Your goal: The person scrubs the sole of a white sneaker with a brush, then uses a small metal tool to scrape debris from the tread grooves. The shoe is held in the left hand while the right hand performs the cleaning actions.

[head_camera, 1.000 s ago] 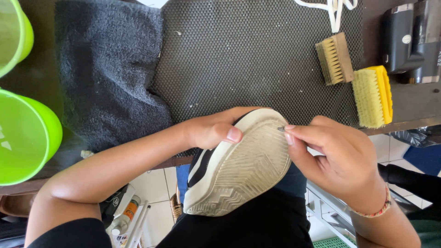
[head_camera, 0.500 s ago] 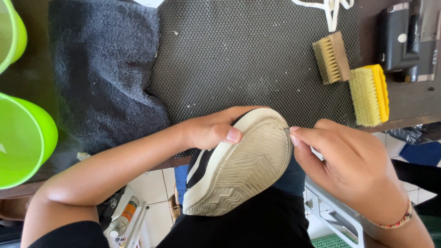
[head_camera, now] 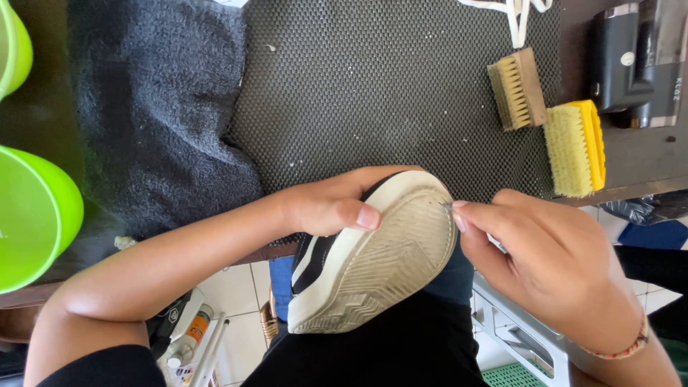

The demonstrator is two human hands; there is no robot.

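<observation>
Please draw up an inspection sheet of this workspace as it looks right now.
Surface: black textured mat on a dark table, flecked with pale specks.
Job's things: black-and-white shoe, sole up, over the lap; thin pointed pick at the sole's toe edge.
Clutter: dark grey towel, wooden brush, yellow brush, two green bowls, black device.
Hands: left hand grips the shoe; right hand pinches the pick.
Cables: none seen; white laces at top.
Surroundings: tiled floor, bottles below.
</observation>
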